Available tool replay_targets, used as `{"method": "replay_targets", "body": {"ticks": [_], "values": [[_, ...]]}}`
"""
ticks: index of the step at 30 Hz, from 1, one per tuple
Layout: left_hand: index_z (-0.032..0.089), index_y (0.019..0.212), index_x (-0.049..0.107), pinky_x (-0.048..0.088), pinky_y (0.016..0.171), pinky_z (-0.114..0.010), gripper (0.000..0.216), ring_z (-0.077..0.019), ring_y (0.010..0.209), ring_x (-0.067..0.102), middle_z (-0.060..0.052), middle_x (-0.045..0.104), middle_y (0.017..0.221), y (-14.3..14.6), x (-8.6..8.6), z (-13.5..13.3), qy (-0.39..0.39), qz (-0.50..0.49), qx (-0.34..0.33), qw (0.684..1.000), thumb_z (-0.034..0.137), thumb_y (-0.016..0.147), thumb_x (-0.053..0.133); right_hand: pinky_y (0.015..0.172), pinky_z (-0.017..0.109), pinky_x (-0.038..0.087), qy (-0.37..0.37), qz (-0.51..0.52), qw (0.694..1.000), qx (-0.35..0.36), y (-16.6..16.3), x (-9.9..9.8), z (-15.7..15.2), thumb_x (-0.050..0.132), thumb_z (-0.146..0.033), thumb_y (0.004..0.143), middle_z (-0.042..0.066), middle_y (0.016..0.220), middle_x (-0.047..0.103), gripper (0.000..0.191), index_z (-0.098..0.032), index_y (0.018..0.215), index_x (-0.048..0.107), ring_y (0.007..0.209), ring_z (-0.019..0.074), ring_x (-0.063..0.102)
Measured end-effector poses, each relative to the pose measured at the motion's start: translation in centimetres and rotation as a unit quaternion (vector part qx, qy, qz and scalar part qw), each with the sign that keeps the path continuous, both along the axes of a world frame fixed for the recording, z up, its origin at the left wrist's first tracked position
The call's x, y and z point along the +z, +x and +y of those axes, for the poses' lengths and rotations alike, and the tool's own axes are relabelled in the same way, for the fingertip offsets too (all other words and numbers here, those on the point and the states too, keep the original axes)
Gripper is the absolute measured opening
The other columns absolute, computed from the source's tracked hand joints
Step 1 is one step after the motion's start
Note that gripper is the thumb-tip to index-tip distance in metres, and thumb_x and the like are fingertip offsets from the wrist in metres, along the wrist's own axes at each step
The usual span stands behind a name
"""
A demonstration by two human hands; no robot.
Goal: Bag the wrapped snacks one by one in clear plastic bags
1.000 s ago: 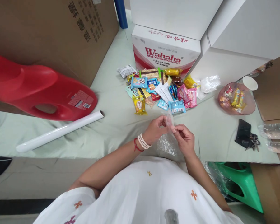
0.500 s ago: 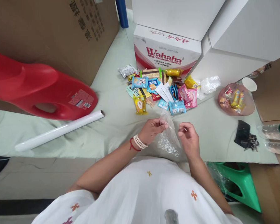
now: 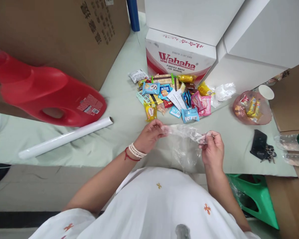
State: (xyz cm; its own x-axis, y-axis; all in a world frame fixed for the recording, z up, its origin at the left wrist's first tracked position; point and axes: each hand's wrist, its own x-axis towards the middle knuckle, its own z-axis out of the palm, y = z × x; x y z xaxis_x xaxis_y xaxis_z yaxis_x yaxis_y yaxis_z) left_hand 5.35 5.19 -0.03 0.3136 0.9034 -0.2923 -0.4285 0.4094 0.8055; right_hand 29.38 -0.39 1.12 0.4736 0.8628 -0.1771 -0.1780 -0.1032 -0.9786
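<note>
A clear plastic bag (image 3: 185,132) is stretched sideways between my two hands, its lower part hanging over the table's front edge. My left hand (image 3: 151,134), with beads and a red cord at the wrist, pinches one end of the bag's upper edge. The opposite end is pinched by my right hand (image 3: 212,147). Just beyond the bag lies a pile of wrapped snacks (image 3: 173,96) in many colours. A yellow packet (image 3: 150,111) and a light blue packet (image 3: 190,115) are the ones closest to my hands.
Behind the snacks stands a Wahaha water carton (image 3: 180,54). A pink bowl (image 3: 251,116) holding snacks, a paper cup (image 3: 266,92) and keys (image 3: 270,153) are at the right. On the left lie a red jug (image 3: 52,93) and a white tube (image 3: 67,137). A green stool (image 3: 260,202) stands below.
My right hand has taken hold of the plastic bag, which only my left hand held before. My hands have moved apart, and the bag's upper edge is now spread wide between them.
</note>
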Motion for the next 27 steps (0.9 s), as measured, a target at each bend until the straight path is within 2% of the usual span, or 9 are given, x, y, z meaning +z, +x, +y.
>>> {"method": "replay_targets", "body": {"ticks": [3,6,11,14,17,20,22,24,27], "values": [[0.022,0.088,0.048,0.054,0.064,-0.023,0.049,-0.0099,0.066,0.064,0.006,0.063,0.078,-1.2,1.1,-0.6,-0.042,-0.003,0.071,0.997,0.046,0.071,0.087,0.036,0.015,0.031,-0.031,0.016,0.999,0.000,0.7,0.7,-0.6,0.080,-0.045,0.078,-0.009,0.063,0.053,0.037,-0.024,0.091,0.052,0.043,0.0060,0.043],[0.024,0.089,0.044,0.038,0.044,-0.015,0.042,-0.0045,0.045,0.046,0.009,0.056,0.068,-2.3,1.8,-0.4,-0.016,0.050,0.092,0.994,0.045,0.078,0.080,0.032,0.013,0.022,-0.071,0.030,0.996,0.032,1.5,1.1,-0.9,0.082,-0.047,0.075,-0.010,0.060,0.051,0.041,-0.024,0.091,0.052,0.038,0.0038,0.037],[0.024,0.091,0.043,0.031,0.039,-0.019,0.011,-0.0081,0.039,0.044,0.007,0.054,0.068,-3.3,0.5,2.4,-0.056,0.287,0.103,0.951,0.028,0.094,0.053,0.032,0.013,0.017,-0.176,0.065,0.973,0.130,2.2,-1.6,1.2,0.084,-0.046,0.063,-0.010,0.057,0.049,0.045,-0.022,0.084,0.052,0.037,0.0025,0.031],[0.021,0.098,0.045,0.046,0.052,-0.027,0.011,-0.0163,0.064,0.064,-0.003,0.063,0.087,-3.2,-0.7,2.5,-0.063,0.372,0.154,0.913,0.032,0.096,0.049,0.033,0.014,0.020,-0.187,0.045,0.974,0.121,1.7,-4.3,2.9,0.080,-0.041,0.061,-0.010,0.056,0.048,0.041,-0.022,0.080,0.049,0.039,0.0037,0.033],[0.019,0.113,0.054,0.052,0.094,-0.048,0.029,-0.0297,0.117,0.063,-0.017,0.063,0.121,-3.1,-1.5,0.0,0.157,0.523,0.228,0.806,0.036,0.091,0.061,0.034,0.016,0.021,-0.177,0.017,0.978,0.111,1.0,-5.8,3.2,0.075,-0.044,0.066,-0.009,0.058,0.051,0.038,-0.023,0.085,0.049,0.040,0.0054,0.036],[0.025,0.130,0.060,0.022,0.122,-0.060,0.037,-0.0325,0.145,0.043,-0.014,0.059,0.143,-3.5,-2.5,-2.9,0.435,0.616,0.093,0.651,0.031,0.093,0.060,0.035,0.019,0.022,-0.180,-0.020,0.975,0.129,1.0,-6.2,2.3,0.070,-0.050,0.071,-0.007,0.060,0.053,0.036,-0.023,0.087,0.051,0.041,0.0074,0.038],[0.030,0.141,0.056,0.010,0.125,-0.062,0.044,-0.0309,0.149,0.041,-0.011,0.057,0.150,-4.3,-3.8,-4.5,0.503,0.619,-0.063,0.599,0.029,0.096,0.055,0.036,0.021,0.024,-0.183,-0.056,0.971,0.140,1.9,-6.1,1.6,0.067,-0.053,0.073,-0.006,0.060,0.054,0.036,-0.023,0.085,0.052,0.042,0.0088,0.039],[0.028,0.149,0.050,0.009,0.124,-0.064,0.052,-0.0332,0.149,0.041,-0.015,0.050,0.157,-5.4,-5.4,-5.7,0.493,0.626,-0.154,0.584,0.031,0.098,0.054,0.039,0.023,0.028,-0.185,-0.105,0.966,0.145,3.5,-5.8,1.2,0.065,-0.054,0.074,-0.004,0.060,0.055,0.035,-0.022,0.081,0.054,0.044,0.0105,0.042],[0.026,0.154,0.045,0.013,0.123,-0.065,0.060,-0.0360,0.152,0.035,-0.017,0.039,0.164,-7.2,-7.0,-7.4,0.477,0.612,-0.192,0.601,0.040,0.097,0.055,0.048,0.026,0.038,-0.177,-0.190,0.957,0.127,6.6,-4.8,1.7,0.066,-0.050,0.076,0.000,0.064,0.059,0.030,-0.020,0.077,0.059,0.054,0.0146,0.048]]}}
